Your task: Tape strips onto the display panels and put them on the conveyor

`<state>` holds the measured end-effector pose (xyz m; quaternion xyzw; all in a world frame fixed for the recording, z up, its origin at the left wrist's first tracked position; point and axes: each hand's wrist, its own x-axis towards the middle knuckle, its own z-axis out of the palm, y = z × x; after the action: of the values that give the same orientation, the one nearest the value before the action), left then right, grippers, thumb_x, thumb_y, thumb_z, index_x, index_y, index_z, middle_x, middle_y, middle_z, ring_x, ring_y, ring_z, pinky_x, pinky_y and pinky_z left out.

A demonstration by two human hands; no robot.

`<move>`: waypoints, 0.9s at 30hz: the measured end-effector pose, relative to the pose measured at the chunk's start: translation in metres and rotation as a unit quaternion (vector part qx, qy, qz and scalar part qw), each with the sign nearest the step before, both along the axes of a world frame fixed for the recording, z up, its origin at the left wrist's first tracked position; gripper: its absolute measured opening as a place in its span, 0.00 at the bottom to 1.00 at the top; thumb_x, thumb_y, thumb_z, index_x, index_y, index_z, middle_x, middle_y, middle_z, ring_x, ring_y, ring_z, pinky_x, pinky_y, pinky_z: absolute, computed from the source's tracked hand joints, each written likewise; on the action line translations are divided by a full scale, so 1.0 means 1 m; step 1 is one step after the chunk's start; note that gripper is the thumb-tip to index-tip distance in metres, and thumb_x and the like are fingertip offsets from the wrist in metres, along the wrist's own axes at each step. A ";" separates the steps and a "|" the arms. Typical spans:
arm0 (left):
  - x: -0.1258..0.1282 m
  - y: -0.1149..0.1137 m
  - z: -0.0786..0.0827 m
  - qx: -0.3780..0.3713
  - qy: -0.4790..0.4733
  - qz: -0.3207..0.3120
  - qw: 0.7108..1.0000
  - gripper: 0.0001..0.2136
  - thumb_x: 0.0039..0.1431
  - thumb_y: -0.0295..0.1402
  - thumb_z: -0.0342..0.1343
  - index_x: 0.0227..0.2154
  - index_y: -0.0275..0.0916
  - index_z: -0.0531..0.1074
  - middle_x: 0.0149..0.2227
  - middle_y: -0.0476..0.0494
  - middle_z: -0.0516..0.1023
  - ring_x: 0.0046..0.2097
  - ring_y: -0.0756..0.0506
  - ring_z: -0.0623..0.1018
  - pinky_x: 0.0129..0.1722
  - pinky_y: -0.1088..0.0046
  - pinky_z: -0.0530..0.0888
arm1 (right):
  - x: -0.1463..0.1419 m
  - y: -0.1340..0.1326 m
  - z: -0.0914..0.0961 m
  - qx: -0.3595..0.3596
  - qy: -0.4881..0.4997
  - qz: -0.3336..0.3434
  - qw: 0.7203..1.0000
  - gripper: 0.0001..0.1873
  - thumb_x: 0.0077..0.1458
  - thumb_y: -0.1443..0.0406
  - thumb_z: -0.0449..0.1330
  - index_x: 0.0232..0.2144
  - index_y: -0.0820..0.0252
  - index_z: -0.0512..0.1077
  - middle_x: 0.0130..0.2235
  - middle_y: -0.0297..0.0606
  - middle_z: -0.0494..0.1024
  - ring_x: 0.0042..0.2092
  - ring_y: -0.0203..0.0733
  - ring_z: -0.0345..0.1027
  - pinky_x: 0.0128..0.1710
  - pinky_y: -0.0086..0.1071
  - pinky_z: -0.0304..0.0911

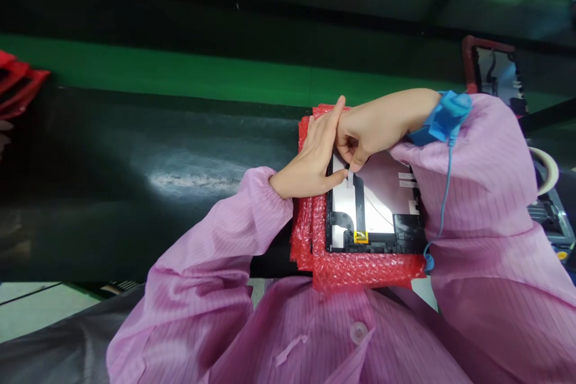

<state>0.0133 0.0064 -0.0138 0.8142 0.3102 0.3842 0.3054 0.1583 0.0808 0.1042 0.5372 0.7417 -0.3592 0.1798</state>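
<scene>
A flat screen panel (pixel 382 204) lies back-side up on a stack of red bubble wrap (pixel 360 267) in front of me. My left hand (pixel 312 156) lies flat with fingers stretched out on the panel's upper left corner. My right hand (pixel 373 129) is closed in a pinch on a small white strip of tape (pixel 350 175) at the top of a black flex cable (pixel 359 207) that runs down to a yellow connector (pixel 361 236). A blue wrist strap (pixel 443 120) with a coiled cord sits on my right wrist.
A dark conveyor belt (pixel 135 162) with green edges stretches to the left and behind. Red bubble wrap pieces (pixel 18 81) lie at the far left. Another panel in a red frame (pixel 492 72) and a roll of tape (pixel 546 168) sit at the right.
</scene>
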 end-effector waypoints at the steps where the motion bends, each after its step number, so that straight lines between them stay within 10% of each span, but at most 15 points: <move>1: 0.000 0.000 0.000 -0.002 0.001 -0.001 1.000 0.50 0.58 0.54 0.55 0.70 0.49 0.24 0.72 0.35 0.46 0.73 0.27 0.44 0.68 0.37 0.38 | -0.002 -0.002 0.003 -0.038 -0.012 0.053 0.998 0.42 0.66 0.55 0.31 0.14 0.71 0.70 0.28 0.34 0.78 0.38 0.32 0.68 0.40 0.34 0.60; 5: 0.000 -0.001 0.001 -0.015 0.003 0.018 1.000 0.51 0.58 0.54 0.56 0.70 0.50 0.24 0.73 0.35 0.44 0.73 0.26 0.42 0.67 0.36 0.34 | -0.011 -0.012 0.017 -0.073 -0.039 0.222 0.972 0.25 0.62 0.55 0.55 0.18 0.62 0.74 0.24 0.34 0.77 0.39 0.36 0.70 0.42 0.38 0.64; 12: 0.001 -0.002 0.002 -0.026 0.016 0.025 0.999 0.51 0.58 0.50 0.58 0.70 0.43 0.26 0.72 0.27 0.42 0.73 0.26 0.42 0.66 0.36 0.31 | -0.009 -0.014 0.011 -0.058 -0.012 0.170 0.984 0.31 0.66 0.51 0.45 0.21 0.59 0.76 0.25 0.36 0.77 0.43 0.39 0.71 0.42 0.37 0.65; 19: 0.001 -0.002 -0.001 -0.033 0.014 0.021 0.999 0.50 0.59 0.50 0.58 0.70 0.43 0.26 0.72 0.25 0.42 0.73 0.27 0.42 0.66 0.36 0.29 | -0.012 -0.016 0.014 0.001 -0.061 0.297 0.953 0.12 0.55 0.62 0.64 0.22 0.60 0.75 0.28 0.37 0.77 0.45 0.45 0.73 0.43 0.37 0.68; 27: 0.001 -0.006 0.001 -0.030 0.018 0.041 0.999 0.52 0.59 0.49 0.58 0.70 0.43 0.23 0.72 0.26 0.42 0.73 0.27 0.39 0.66 0.36 0.31 | -0.016 -0.007 0.010 -0.062 -0.074 0.224 0.970 0.15 0.57 0.60 0.63 0.24 0.65 0.76 0.32 0.34 0.79 0.45 0.43 0.72 0.44 0.37 0.64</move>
<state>0.0147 0.0004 -0.0127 0.7979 0.3599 0.3726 0.3081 0.1424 0.0739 0.1139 0.3700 0.8044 -0.3142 0.3426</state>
